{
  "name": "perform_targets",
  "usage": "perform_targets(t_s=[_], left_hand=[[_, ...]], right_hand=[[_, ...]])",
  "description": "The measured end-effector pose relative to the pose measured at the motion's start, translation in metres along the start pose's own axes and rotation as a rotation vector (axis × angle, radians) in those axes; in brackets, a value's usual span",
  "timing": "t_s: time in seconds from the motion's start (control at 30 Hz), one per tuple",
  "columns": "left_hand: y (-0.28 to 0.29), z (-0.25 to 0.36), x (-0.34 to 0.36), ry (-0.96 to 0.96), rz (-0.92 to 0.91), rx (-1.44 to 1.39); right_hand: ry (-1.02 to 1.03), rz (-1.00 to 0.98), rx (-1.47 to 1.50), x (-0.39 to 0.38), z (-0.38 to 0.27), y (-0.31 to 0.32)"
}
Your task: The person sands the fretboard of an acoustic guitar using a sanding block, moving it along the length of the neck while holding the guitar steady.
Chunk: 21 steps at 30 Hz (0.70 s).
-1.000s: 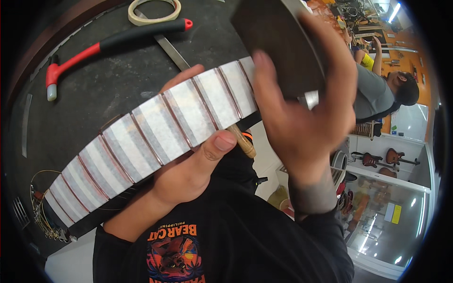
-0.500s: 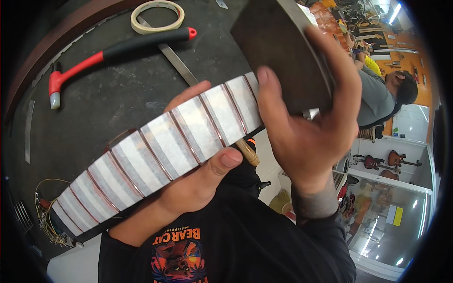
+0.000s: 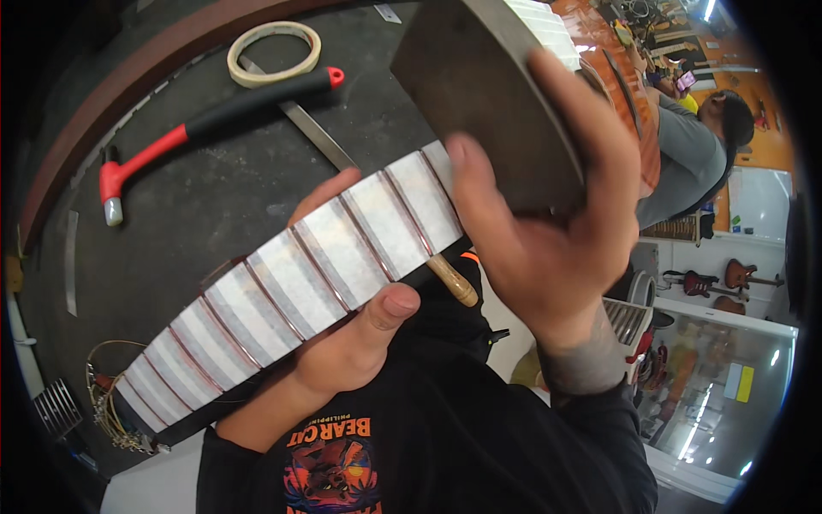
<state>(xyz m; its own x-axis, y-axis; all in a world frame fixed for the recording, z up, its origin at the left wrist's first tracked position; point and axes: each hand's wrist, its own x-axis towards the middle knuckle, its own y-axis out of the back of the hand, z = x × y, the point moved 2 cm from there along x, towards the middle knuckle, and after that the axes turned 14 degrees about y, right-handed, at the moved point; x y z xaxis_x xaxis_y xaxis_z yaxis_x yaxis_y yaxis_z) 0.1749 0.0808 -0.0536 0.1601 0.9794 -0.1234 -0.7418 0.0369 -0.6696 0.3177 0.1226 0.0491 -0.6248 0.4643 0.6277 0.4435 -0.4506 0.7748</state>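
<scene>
A guitar neck (image 3: 321, 261) runs slantwise across the middle, its fingerboard covered in pale masking tape with copper-coloured frets left bare between the strips. My left hand (image 3: 360, 338) is wrapped around the neck from below, thumb along the near edge and fingertips showing past the far edge. At the neck's upper right end, my right hand (image 3: 548, 223) grips a dark rectangular block (image 3: 492, 103) between thumb and fingers. Whether the block touches the fingerboard is hidden behind my thumb. Loose strings (image 3: 120, 411) curl around the lower left end of the neck.
On the dark bench mat (image 3: 214, 197) lie a red and black hammer (image 3: 257, 107), a masking tape roll (image 3: 232, 62) and a metal strip (image 3: 317, 135). A wooden handle (image 3: 454, 281) pokes out under the neck. Another person (image 3: 689, 158) sits at the right, near a glass case (image 3: 702, 394).
The whole view has shifted slightly, so the bench things sit lower and the neck further left along its upper end. Both hands keep the same grips on the neck and block.
</scene>
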Motion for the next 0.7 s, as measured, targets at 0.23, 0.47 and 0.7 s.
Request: perform_targets(t_s=[0.23,0.47,0.7], left_hand=[[0.008,-0.008,-0.004,0.024,-0.022,0.217],[0.012,-0.008,-0.002,-0.057,0.025,0.340],[0.013,-0.011,-0.005,-0.041,0.004,0.355]], right_hand=[[-0.095,0.210,0.254,-0.063,-0.020,0.017],[-0.023,0.128,0.085,-0.018,0.003,0.000],[-0.114,0.359,0.119,-0.067,-0.027,0.020]])
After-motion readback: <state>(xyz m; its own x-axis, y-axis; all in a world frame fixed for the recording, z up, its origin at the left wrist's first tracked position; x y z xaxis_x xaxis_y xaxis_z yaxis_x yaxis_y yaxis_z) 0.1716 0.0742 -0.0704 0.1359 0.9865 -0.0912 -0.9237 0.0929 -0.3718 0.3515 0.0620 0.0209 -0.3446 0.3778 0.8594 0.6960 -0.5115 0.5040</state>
